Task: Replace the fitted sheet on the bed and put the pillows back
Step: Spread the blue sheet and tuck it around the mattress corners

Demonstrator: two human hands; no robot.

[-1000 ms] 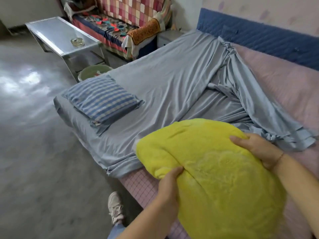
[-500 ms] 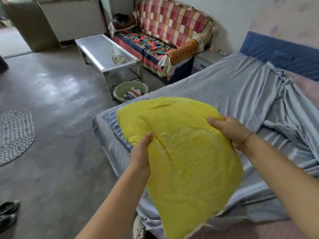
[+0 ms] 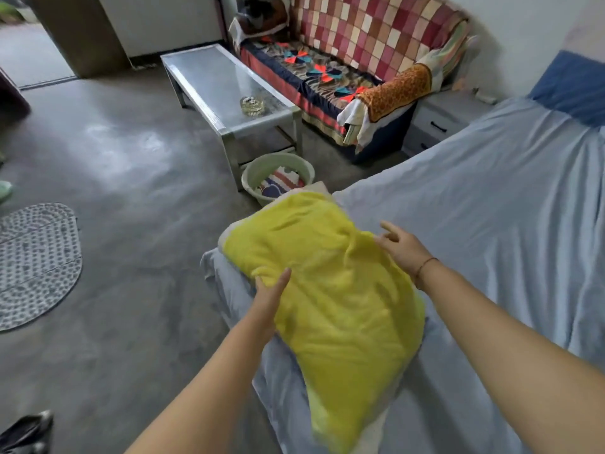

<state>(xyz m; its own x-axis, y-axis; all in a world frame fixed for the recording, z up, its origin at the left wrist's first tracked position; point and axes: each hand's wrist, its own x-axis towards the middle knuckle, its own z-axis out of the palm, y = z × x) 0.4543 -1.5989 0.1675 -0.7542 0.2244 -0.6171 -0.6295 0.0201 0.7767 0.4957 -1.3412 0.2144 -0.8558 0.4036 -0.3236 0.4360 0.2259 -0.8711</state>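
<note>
Yellow fleecy pillow (image 3: 343,290) lies on the pale blue sheet (image 3: 491,208) at the bed's near corner, so the step in hand looks like putting the pillows back. Left hand (image 3: 270,299) lies flat, fingers straight, against its left edge; right hand (image 3: 401,252) rests spread-fingered on its right edge, neither pinching. Next move probably: pat it square, lift both hands off, then check the sheet corner beside it, which looks loose.

Shiny grey concrete floor (image 3: 131,158) in my room, glass coffee table (image 3: 222,83) top centre, checkered sofa (image 3: 360,37) behind it, oval rug (image 3: 32,263) at the left edge.
</note>
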